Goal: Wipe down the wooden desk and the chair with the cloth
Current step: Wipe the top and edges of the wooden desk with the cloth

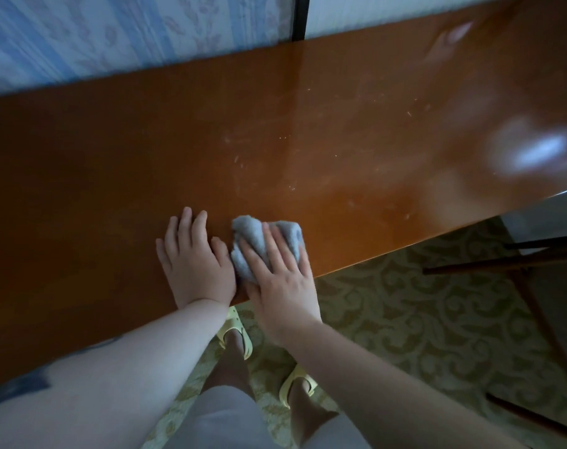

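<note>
A glossy wooden desk (308, 131) fills most of the view, with pale smears and specks near its middle. A crumpled grey cloth (248, 233) lies near the desk's front edge. My right hand (280, 280) presses flat on the cloth with straight fingers spread over it. Just to the left of the cloth, my left hand (194, 257) rests flat on the bare wood, its thumb touching the cloth. Dark wooden parts of the chair (502, 262) show at the right, below the desk's edge.
A wall with pale blue floral paper (113, 30) runs behind the desk, with a dark vertical frame (300, 16) at the top. A green patterned carpet (421, 319) lies below, where my feet stand in yellow slippers (233, 332).
</note>
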Action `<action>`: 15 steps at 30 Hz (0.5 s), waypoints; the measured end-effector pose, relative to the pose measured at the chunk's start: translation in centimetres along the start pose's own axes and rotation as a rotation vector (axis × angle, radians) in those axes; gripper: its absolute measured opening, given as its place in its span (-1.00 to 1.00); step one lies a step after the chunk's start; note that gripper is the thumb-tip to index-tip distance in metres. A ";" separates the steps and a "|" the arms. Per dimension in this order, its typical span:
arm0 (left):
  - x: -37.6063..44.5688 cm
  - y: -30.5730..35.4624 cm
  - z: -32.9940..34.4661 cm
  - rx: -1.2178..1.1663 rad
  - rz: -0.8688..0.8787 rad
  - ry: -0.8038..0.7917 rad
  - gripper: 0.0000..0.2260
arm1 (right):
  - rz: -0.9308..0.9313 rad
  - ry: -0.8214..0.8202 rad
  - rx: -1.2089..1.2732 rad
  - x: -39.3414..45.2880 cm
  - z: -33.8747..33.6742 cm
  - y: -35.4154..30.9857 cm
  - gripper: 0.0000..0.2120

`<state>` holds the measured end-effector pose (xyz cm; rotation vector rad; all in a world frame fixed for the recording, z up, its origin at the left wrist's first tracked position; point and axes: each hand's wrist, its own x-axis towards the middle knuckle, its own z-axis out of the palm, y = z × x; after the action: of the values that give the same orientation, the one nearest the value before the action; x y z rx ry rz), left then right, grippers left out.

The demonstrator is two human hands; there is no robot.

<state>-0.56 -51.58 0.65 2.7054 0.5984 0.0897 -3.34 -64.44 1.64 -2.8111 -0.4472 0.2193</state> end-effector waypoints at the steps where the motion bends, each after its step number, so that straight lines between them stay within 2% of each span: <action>1: 0.1 0.0 -0.1 -0.003 -0.006 0.001 -0.61 | -0.094 -0.070 -0.041 1.5 -0.9 0.5 -0.47; 2: 0.2 0.0 -0.1 -0.011 -0.010 0.005 -0.62 | -0.111 -0.112 -0.057 2.6 -1.5 1.7 -0.48; 3: 0.1 -0.1 0.0 -0.021 -0.010 0.010 -0.62 | -0.023 -0.116 -0.033 3.1 -1.9 3.3 -0.49; 6: -0.1 -0.2 0.0 -0.045 -0.005 0.017 -0.63 | 0.465 0.172 0.047 0.8 -1.5 5.9 -0.52; 7: -0.1 -0.3 0.1 -0.051 -0.003 0.016 -0.62 | 0.536 0.231 0.046 0.0 -1.0 4.9 -0.51; 8: -0.1 -0.3 0.2 -0.059 -0.003 0.018 -0.62 | 0.522 0.217 0.044 -0.6 -0.4 3.2 -0.49; 9: -0.1 -0.4 0.2 -0.072 -0.003 0.023 -0.60 | 0.432 0.122 0.039 -0.6 0.2 1.2 -0.47; 11: 0.0 -0.5 0.0 -0.131 -0.008 0.037 -0.58 | 0.103 -0.084 0.058 0.8 0.0 -1.8 -0.47; 13: 0.3 -0.6 -0.2 -0.222 -0.029 0.056 -0.59 | -0.189 -0.183 -0.020 3.4 -1.3 -1.3 -0.50; 14: 0.4 -0.7 -0.3 -0.265 -0.043 0.070 -0.60 | -0.237 -0.220 -0.043 4.4 -1.7 0.0 -0.51; 15: 0.6 -0.7 -0.4 -0.304 -0.062 0.091 -0.63 | -0.172 -0.230 -0.032 4.6 -1.7 1.4 -0.51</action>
<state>-0.35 -50.62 0.79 2.3970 0.6376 0.2660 1.73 -64.62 2.37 -2.7688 -0.7462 0.5043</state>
